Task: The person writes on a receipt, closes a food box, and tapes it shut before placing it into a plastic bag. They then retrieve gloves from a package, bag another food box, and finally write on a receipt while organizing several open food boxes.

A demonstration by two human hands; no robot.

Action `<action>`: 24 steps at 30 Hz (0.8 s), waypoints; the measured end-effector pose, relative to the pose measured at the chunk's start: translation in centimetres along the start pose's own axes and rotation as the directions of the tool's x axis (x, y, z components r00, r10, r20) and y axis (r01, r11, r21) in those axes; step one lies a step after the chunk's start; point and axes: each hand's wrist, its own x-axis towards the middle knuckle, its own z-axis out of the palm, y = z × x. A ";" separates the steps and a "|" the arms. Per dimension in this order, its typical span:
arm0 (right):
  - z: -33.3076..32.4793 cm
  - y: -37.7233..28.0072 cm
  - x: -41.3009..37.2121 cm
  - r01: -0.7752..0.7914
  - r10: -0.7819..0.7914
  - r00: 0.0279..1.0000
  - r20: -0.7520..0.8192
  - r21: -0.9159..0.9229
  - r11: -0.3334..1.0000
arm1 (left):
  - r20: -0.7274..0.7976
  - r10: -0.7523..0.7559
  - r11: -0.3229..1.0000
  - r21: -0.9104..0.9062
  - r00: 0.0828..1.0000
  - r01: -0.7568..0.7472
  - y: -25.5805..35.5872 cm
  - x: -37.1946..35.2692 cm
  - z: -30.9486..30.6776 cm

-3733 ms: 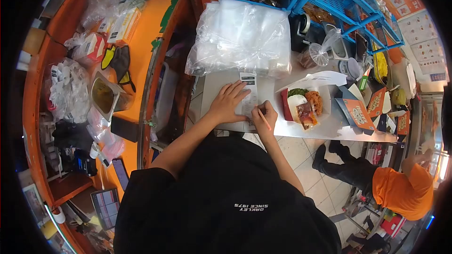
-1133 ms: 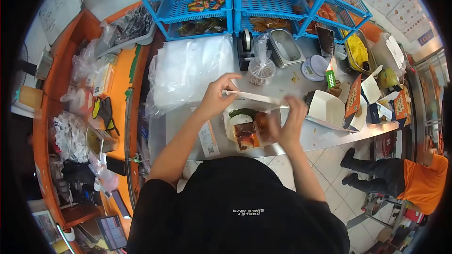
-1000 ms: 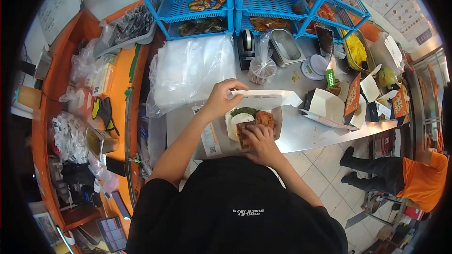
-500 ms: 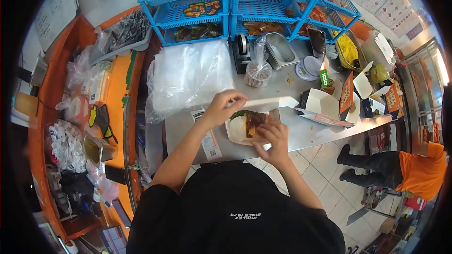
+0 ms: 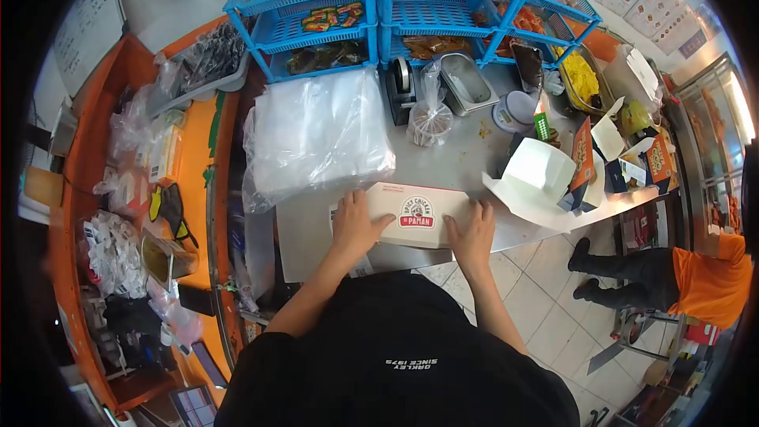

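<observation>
Left hand: at the left end of the closed white cardboard box with a red-and-black chicken logo (image 5: 417,216); the left hand (image 5: 362,225) has its thumb on the lid and its fingers around that end.
Right hand: at the box's other end, the right hand (image 5: 473,229) likewise has its thumb on the lid and fingers at the edge.
Box: on the silver metal tabletop (image 5: 455,160), near its front edge, between both hands.
Paper: a white printed slip (image 5: 362,267), partly hidden by the left hand and forearm.
Behind the box: a stack of clear plastic bags (image 5: 316,134), and a knotted clear plastic bag (image 5: 431,125) beside a black tape dispenser (image 5: 402,91).
Right side: an open carton with a white interior (image 5: 539,170).
Back: blue plastic basket racks (image 5: 449,12) with packets.
Far right: a person in an orange shirt (image 5: 711,281).
</observation>
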 end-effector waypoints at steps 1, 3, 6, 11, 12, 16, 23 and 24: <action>0.3 0.2 -0.4 -0.001 0.001 1.000 0.001 0.002 1.000 | 0.004 -0.058 0.998 0.005 0.998 0.058 -0.1 0.0 -0.1; 1.1 1.0 -0.6 -0.074 0.076 0.997 -0.020 0.093 0.993 | 0.061 -0.073 0.994 -0.081 0.995 0.078 -1.5 0.6 1.1; 0.9 2.0 0.6 -0.307 0.255 0.944 0.210 0.275 0.911 | 0.139 -0.064 0.968 -0.231 0.988 0.096 -1.8 1.0 0.8; -1.2 1.0 1.6 -0.245 0.203 0.966 0.161 0.311 0.918 | 0.322 -0.051 0.865 -0.459 0.945 0.203 -2.9 1.8 0.2; -1.1 0.3 1.8 -0.326 0.249 0.909 0.334 0.197 0.925 | 0.444 -0.072 0.789 -0.522 0.893 0.323 -2.7 1.7 0.5; 0.0 2.1 0.7 -0.387 0.223 0.834 0.504 0.248 0.888 | 0.516 -0.006 0.763 -0.551 0.856 0.337 -2.8 1.6 1.3; -2.2 2.2 -2.0 -0.125 -0.141 0.911 0.388 0.585 0.802 | 0.347 0.107 0.625 -0.752 0.932 0.208 -1.3 -0.6 0.6; -2.0 2.1 -2.2 -0.148 -0.102 0.913 0.395 0.553 0.820 | 0.242 0.133 0.620 -0.777 0.961 0.110 -1.9 -0.8 1.7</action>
